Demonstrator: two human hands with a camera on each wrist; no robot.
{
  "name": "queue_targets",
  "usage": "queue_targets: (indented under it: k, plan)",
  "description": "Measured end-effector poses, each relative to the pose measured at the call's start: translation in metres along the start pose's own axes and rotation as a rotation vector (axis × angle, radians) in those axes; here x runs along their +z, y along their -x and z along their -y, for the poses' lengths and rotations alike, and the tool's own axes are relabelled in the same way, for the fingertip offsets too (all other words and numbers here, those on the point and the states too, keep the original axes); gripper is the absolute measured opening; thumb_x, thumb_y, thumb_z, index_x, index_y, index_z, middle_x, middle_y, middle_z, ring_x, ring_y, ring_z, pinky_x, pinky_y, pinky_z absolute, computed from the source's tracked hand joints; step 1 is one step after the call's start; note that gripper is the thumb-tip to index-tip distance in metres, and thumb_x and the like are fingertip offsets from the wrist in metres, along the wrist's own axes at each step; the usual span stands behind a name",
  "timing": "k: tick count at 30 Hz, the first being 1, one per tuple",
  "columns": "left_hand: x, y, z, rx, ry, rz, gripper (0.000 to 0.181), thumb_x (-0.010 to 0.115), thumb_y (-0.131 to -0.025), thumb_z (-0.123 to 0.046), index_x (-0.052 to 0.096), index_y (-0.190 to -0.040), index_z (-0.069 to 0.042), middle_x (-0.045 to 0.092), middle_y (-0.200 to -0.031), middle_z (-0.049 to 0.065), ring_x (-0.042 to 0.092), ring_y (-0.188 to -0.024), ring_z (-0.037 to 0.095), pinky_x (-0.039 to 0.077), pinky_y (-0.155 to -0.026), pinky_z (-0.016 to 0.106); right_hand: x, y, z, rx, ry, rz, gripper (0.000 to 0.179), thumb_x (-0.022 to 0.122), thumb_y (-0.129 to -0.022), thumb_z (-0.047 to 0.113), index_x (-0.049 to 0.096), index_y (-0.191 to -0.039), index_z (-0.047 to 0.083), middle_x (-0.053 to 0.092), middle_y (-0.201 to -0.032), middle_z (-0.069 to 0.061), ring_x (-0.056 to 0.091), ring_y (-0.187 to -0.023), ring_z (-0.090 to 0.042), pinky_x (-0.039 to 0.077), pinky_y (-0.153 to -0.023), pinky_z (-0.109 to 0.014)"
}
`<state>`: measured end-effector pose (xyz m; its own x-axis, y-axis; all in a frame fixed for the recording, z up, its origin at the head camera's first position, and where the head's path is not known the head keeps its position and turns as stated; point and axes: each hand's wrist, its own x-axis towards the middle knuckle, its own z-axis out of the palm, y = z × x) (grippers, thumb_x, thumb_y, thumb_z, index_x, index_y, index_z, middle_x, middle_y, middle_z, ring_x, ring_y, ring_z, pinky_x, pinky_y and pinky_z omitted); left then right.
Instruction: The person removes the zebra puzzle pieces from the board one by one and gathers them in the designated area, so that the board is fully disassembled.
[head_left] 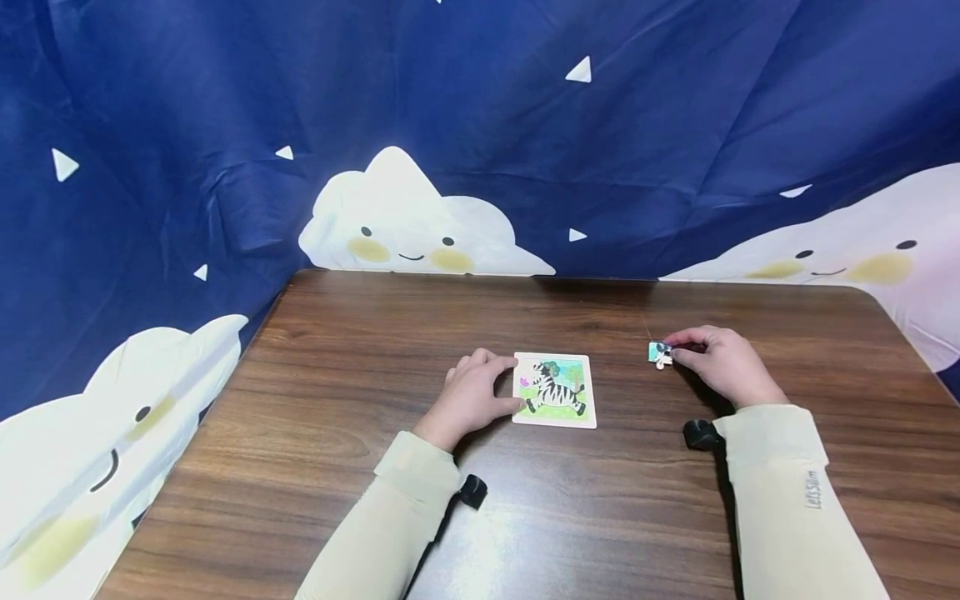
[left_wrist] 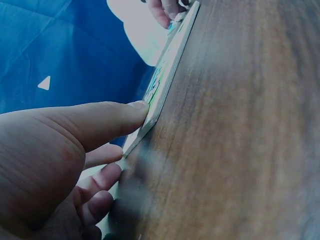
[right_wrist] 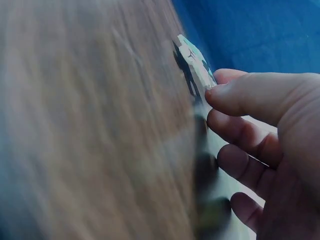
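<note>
A square picture puzzle board [head_left: 555, 412] with a running zebra on green and blue lies flat on the table. At its left edge is my left hand [head_left: 474, 396], with the thumb resting on the near corner and the index finger touching the far one. The left wrist view shows the thumb [left_wrist: 127, 117] extended over the board's rim. To the right of the board, my right hand [head_left: 723, 362] pinches a small puzzle piece [head_left: 656, 353], turquoise with a black-and-white print, between thumb and index finger. In the right wrist view the piece [right_wrist: 196, 59] is tilted and casts a shadow beside it.
Both hands work over a brown wood-grain table [head_left: 337, 358]. Behind and to the left hangs a dark blue cloth [head_left: 480, 92] with white clouds and triangles. Black straps [head_left: 472, 492] are on both wrists.
</note>
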<state>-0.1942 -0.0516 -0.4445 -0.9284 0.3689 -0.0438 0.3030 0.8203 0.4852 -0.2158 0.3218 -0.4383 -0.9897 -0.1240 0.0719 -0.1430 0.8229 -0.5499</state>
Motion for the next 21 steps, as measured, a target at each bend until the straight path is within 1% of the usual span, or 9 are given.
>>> queue_targets:
  k: [6,13,21]
  plan:
    - [0.002,-0.001,0.001,-0.003,0.004,-0.001,0.064,0.079,-0.084,-0.04,0.059,-0.141,-0.019,0.055,-0.125,0.005,0.049,-0.106,0.025,0.038,-0.092,0.044,-0.005,0.002,-0.007,0.014,-0.002,0.003,0.022,0.067,-0.095,0.015,0.073,-0.113,0.003,0.068,-0.116,-0.025,0.06,-0.107,-0.039,0.042,-0.088,-0.053]
    - [0.002,-0.001,0.001,-0.006,0.005,0.002,0.064,0.079,-0.085,-0.041,0.059,-0.141,-0.02,0.055,-0.125,0.005,0.049,-0.107,0.026,0.038,-0.094,0.045,-0.008,0.002,-0.018,0.037,-0.003,0.008,0.023,0.067,-0.096,0.016,0.073,-0.113,0.002,0.067,-0.118,-0.027,0.058,-0.112,-0.042,0.04,-0.091,-0.055]
    - [0.0,-0.002,0.0,-0.002,0.001,0.008,0.064,0.078,-0.085,-0.041,0.058,-0.142,-0.02,0.054,-0.124,0.005,0.048,-0.106,0.025,0.037,-0.093,0.044,-0.01,0.001,-0.021,0.021,-0.01,-0.005,0.022,0.068,-0.095,0.016,0.074,-0.112,0.003,0.068,-0.115,-0.026,0.059,-0.111,-0.04,0.04,-0.09,-0.052]
